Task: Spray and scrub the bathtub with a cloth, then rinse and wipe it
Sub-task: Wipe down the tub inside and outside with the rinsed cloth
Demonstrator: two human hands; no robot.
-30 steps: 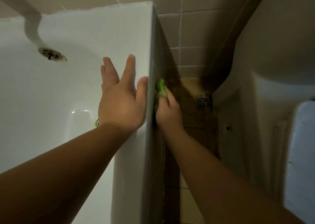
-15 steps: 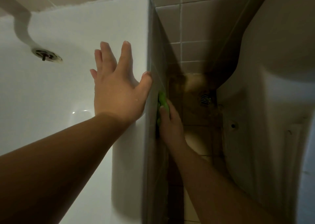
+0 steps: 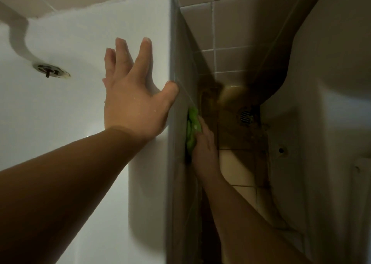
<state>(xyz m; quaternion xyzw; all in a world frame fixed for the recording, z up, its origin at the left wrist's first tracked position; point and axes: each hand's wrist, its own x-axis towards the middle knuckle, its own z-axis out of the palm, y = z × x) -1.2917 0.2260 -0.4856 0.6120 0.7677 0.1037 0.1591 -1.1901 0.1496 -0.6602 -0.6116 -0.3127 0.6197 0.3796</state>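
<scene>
Far out to the left of the left hand, beyond its fingertips: a round metal drain (image 3: 52, 72) set in the white floor of the bathtub (image 3: 60, 123), a dark curved shadow running up from it.

Left hand (image 3: 132, 103) open and flat, fingers spread, palm pressed on the broad white rim of the tub, thumb hooked at the outer edge; small pale flecks on its back. Forearm reaching in from the lower left, in shadow.

Just right of that thumb, over the edge: the tiled outer side panel (image 3: 180, 153) of the tub, dropping away steeply, grout lines faintly visible.

Against this panel, just below and right of the left thumb: a bright green cloth (image 3: 192, 131), bunched, pressed to the tiles by the right hand (image 3: 206, 149). Right hand closed around the cloth, fingers curled over its lower part, the top of the cloth sticking out above the fingertips. Right forearm coming up from the lower right.

Right of the right hand: brown stained floor tiles (image 3: 232, 139) and a floor drain (image 3: 246, 116) near the corner, well apart from the cloth. Above them, beige wall tiles (image 3: 230, 26).

Furthest right: a white ceramic fixture (image 3: 331, 113), partly in shadow; kind hard to tell.
</scene>
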